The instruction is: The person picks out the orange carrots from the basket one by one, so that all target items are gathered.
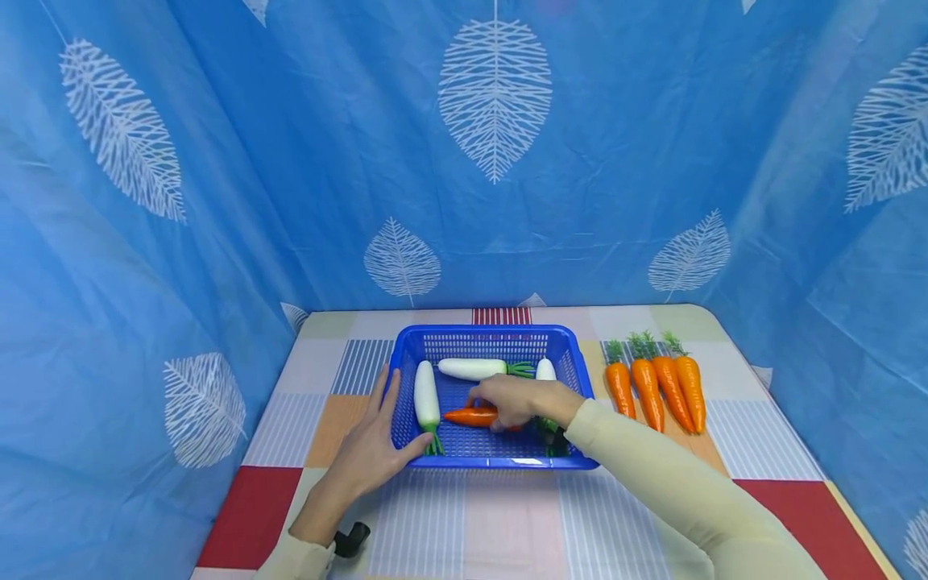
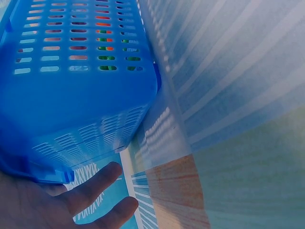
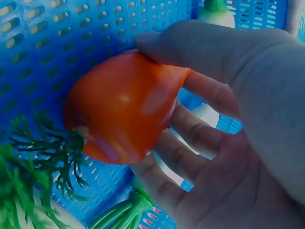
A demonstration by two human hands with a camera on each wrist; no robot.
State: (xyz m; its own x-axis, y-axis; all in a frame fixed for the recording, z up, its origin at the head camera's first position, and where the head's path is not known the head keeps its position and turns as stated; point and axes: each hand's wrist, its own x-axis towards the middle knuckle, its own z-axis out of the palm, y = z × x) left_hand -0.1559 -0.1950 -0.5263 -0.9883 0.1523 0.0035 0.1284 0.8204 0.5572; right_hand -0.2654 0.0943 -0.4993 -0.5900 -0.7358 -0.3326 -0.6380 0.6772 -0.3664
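A blue plastic basket (image 1: 500,463) with slotted walls stands on the table. My right hand (image 1: 518,396) reaches inside and grips an orange carrot (image 1: 470,416), which lies crosswise low in the basket. In the right wrist view, thumb and fingers curl round the carrot (image 3: 121,107), its leafy top pointing away from the palm. Three white radishes are in there too: one upright at left (image 1: 426,395), one across the back (image 1: 471,369), one at right (image 1: 546,370) partly behind my arm. My left hand (image 1: 370,451) rests at the basket's left front corner, fingers extended along the outer side.
Several carrots (image 1: 648,393) with green tops lie side by side on the table, right of the basket. A patterned tablecloth (image 1: 507,524) covers the table. Blue curtains (image 1: 312,161) with white leaf prints enclose the back and sides. A small black object (image 1: 353,540) sits by my left wrist.
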